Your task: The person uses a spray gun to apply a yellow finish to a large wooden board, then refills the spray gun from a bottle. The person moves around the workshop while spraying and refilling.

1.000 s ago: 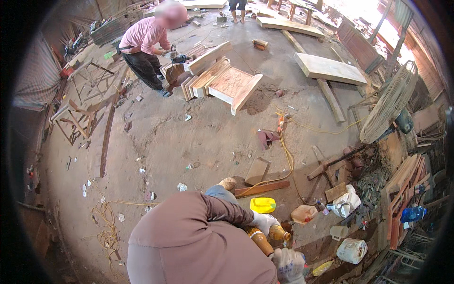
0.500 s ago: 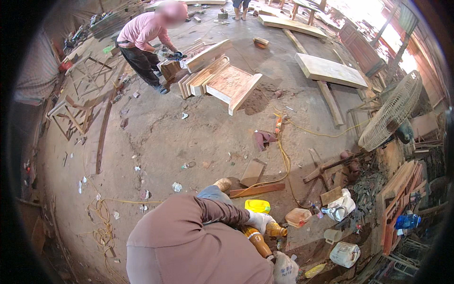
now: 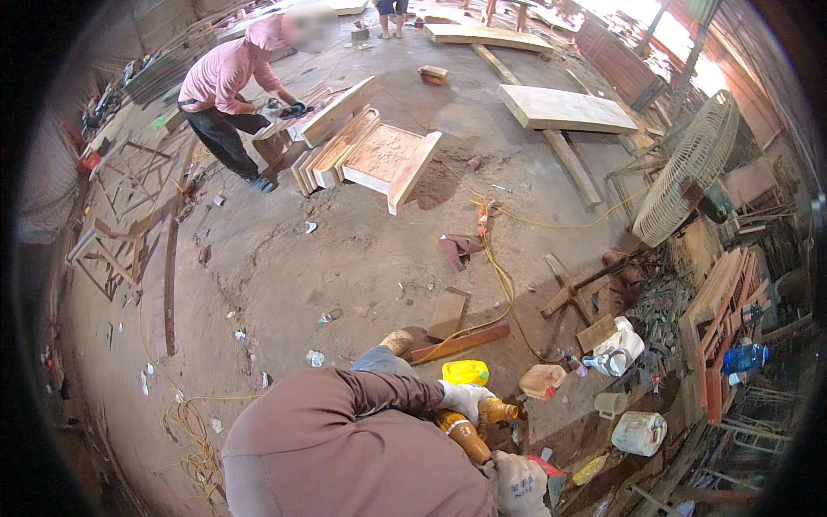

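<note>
My left hand (image 3: 465, 398), in a white glove below a brown sleeve, is closed around a glossy amber bottle-shaped piece (image 3: 497, 410) whose narrow end points right. Just below lies a longer amber piece (image 3: 466, 438) with a pale band, slanting down to the right. At its lower end is my right hand (image 3: 519, 484), in a pale glove with dark print. Its fingers look closed, but what they hold is hidden. A red and green item (image 3: 551, 470) sticks out beyond that glove. A yellow plastic jug (image 3: 465, 372) stands beyond my left hand.
Right of my hands are an orange-tinted jug (image 3: 543, 381), a cream mug (image 3: 610, 404), a white jerrycan (image 3: 639, 432) and a large fan (image 3: 689, 172). A yellow cord (image 3: 508, 284) crosses the floor. A co-worker (image 3: 226, 86) in pink bends over wooden panels (image 3: 388, 153).
My view has shifted, so the surroundings sit further left. The red and green item now shows beside my right glove. My left hand stays on the amber piece.
</note>
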A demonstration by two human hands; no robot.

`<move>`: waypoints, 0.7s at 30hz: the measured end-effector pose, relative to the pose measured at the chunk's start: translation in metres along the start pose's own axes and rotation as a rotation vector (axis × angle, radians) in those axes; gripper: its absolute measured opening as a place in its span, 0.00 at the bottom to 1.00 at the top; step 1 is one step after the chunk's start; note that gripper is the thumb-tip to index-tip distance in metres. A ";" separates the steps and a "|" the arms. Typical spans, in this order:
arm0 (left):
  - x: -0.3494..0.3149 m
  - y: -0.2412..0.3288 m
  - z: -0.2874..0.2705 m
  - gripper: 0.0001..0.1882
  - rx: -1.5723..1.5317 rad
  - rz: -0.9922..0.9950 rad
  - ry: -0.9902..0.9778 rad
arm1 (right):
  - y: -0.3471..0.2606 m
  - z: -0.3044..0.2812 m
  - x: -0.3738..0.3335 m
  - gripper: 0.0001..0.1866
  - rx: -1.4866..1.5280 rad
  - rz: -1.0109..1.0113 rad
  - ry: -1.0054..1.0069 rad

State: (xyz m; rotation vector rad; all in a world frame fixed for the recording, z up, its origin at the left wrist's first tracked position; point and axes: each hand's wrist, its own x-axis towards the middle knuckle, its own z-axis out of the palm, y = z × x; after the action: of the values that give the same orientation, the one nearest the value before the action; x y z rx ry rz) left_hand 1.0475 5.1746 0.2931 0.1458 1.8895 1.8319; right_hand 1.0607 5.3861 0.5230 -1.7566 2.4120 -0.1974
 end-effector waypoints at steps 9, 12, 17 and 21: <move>-0.007 0.004 -0.002 0.26 -0.040 -0.038 -0.001 | -0.006 0.022 -0.012 0.34 -0.017 0.167 -0.052; -0.006 -0.027 -0.007 0.28 -0.135 -0.079 -0.068 | -0.012 -0.003 0.015 0.25 0.113 0.058 0.283; -0.014 0.003 -0.013 0.33 -0.013 -0.073 0.015 | -0.015 0.007 0.000 0.28 0.080 0.189 0.027; -0.025 0.034 -0.020 0.34 -0.018 -0.116 0.008 | -0.019 0.005 0.008 0.20 0.256 0.281 0.203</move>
State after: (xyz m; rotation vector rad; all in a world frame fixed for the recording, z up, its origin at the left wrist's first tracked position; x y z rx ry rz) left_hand 1.0515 5.1489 0.3321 0.0217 1.8464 1.7735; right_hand 1.0773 5.3724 0.5220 -1.3303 2.5973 -0.6441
